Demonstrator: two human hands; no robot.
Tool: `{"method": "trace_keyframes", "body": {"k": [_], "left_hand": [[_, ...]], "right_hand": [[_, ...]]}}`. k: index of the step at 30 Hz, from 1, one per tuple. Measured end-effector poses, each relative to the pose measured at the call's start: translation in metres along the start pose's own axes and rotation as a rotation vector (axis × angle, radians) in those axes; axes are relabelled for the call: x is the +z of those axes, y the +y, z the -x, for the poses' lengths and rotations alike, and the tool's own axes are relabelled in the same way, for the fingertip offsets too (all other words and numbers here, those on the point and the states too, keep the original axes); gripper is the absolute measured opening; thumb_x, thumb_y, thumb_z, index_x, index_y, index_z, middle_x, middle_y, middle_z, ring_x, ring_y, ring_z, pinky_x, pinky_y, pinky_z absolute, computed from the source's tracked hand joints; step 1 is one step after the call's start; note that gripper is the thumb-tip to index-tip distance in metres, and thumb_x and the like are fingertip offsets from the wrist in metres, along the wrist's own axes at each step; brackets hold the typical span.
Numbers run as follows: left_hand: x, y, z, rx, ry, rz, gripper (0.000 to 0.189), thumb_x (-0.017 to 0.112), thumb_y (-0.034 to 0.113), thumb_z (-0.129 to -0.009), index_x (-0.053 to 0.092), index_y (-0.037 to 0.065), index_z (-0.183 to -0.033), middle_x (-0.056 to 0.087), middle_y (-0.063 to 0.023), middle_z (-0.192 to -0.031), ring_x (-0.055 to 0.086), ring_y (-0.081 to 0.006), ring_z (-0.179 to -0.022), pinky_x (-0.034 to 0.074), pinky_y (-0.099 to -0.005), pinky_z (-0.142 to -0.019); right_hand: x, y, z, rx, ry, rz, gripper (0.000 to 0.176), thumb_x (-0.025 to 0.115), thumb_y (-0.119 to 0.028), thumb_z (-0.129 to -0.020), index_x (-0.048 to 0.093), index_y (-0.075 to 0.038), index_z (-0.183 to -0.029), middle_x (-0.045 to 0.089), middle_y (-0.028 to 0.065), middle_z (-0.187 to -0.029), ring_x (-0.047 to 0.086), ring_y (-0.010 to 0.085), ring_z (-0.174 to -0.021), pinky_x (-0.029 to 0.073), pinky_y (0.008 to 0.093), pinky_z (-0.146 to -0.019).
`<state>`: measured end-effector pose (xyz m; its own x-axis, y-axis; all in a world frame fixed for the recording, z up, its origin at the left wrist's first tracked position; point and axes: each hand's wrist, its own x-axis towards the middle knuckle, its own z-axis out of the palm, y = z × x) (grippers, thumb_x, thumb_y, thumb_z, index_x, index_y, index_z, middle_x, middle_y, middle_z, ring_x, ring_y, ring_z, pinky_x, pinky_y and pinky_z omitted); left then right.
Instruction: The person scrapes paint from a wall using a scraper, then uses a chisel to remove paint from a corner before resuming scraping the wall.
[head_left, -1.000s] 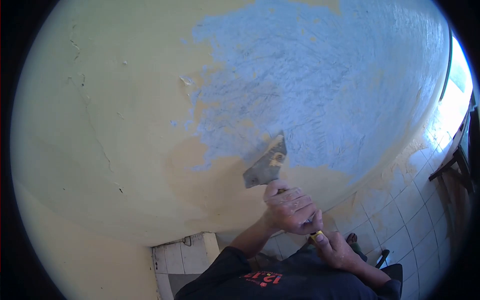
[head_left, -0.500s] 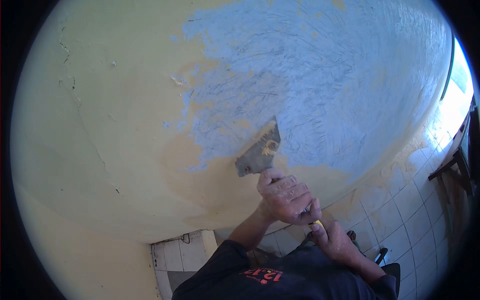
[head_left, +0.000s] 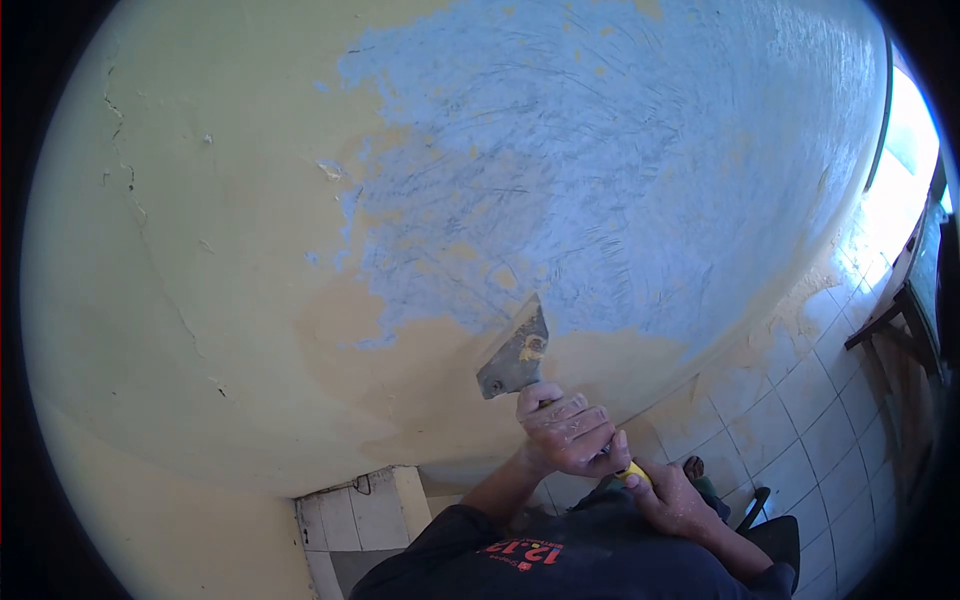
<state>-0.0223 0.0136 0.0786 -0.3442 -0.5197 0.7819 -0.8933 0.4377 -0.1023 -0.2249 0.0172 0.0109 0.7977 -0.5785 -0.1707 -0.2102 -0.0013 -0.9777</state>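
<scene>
Scraper [head_left: 515, 352]: broad, flared blade of grey metal; buff-yellow residue smeared on its right half, small dark spot by the lower left corner. Short stretch of yellow handle [head_left: 630, 472] bare between the hands. Location: low on the wall [head_left: 200, 270], above its bottom edge along the tiled floor [head_left: 800, 430]. Blade slanted, long edge rising to the right, upper tip at the lower border of a scratched blue patch [head_left: 560, 180]. Pressed to the surface or just off it: cannot tell.

Left grip [head_left: 572, 435]: fingers curled tight round the tool just below the blade, back of hand showing, knuckles dusted pale; forearm angles up from lower left. Right grip [head_left: 675, 498]: wrapped about the handle's butt end, thumb laid along the yellow, forearm in from lower right. Dark shirt [head_left: 620, 560] beneath both.
</scene>
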Motion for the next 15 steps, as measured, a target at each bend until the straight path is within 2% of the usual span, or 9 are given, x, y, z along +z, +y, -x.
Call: {"method": "trace_keyframes", "body": {"k": [4,9,11,15], "left_hand": [[-0.009,-0.002,-0.005,-0.012,-0.075,-0.009,0.03,0.065,0.033,-0.066,0.044,0.022,-0.048,0.047,0.0067,-0.052,0.039,-0.0171,-0.044,0.026,-0.0396,-0.06],[-0.014,-0.009,-0.002,-0.016,-0.066,0.015,0.025,0.062,0.021,-0.07,0.046,0.02,-0.05,0.053,0.0069,-0.055,0.051,-0.0095,-0.049,0.03,-0.0331,-0.064],[-0.017,-0.012,-0.004,-0.008,-0.077,0.022,0.025,0.061,0.021,-0.07,0.047,0.02,-0.05,0.053,0.0068,-0.055,0.05,-0.0096,-0.049,0.03,-0.0331,-0.064],[-0.02,-0.014,-0.007,-0.003,-0.063,0.027,0.024,0.061,0.021,-0.07,0.047,0.02,-0.05,0.053,0.0065,-0.054,0.05,-0.0098,-0.048,0.03,-0.033,-0.064]], "right_hand": [[0.007,0.002,-0.006,0.001,-0.056,-0.053,0.045,0.045,-0.042,-0.102,0.055,0.002,-0.096,0.057,0.0255,-0.071,0.056,0.0474,-0.07,0.045,0.049,-0.066],[0.009,-0.006,-0.009,-0.024,-0.057,-0.045,0.042,0.043,-0.038,-0.103,0.055,0.002,-0.097,0.056,0.0251,-0.07,0.055,0.0455,-0.068,0.045,0.0487,-0.066],[0.01,-0.01,-0.012,-0.012,-0.117,-0.127,0.041,0.042,-0.036,-0.104,0.054,0.003,-0.097,0.056,0.0239,-0.07,0.052,0.0411,-0.064,0.044,0.0481,-0.065],[0.013,-0.013,-0.011,-0.005,-0.104,-0.132,0.042,0.041,-0.036,-0.104,0.054,0.003,-0.096,0.056,0.0229,-0.068,0.049,0.0376,-0.061,0.044,0.0473,-0.064]]}}
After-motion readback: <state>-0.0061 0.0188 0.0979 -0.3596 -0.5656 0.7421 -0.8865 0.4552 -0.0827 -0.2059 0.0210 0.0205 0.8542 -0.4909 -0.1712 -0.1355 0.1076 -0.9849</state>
